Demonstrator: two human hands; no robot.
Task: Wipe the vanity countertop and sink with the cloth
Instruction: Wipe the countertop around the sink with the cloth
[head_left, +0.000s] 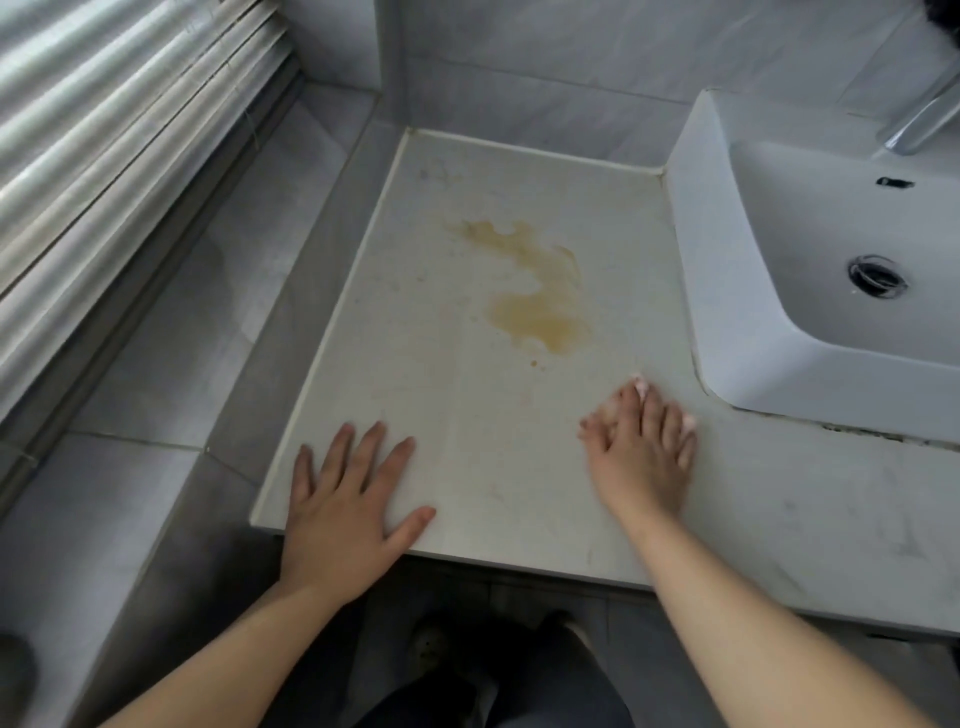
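Yellowish-brown stain mars the pale counter just left of the white sink. Nearer than the stain, the left hand lies flat, fingers spread; the blurred right hand presses a pinkish cloth, mostly hidden, beside the sink's front corner.

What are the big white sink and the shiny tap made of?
The white rectangular sink looks like glazed ceramic: smooth, glossy, with thick rounded walls. The silver tap looks like polished, chrome-finished metal, since it reflects light, though only part of it shows.

Soft daylight (right hand motion-blurred)
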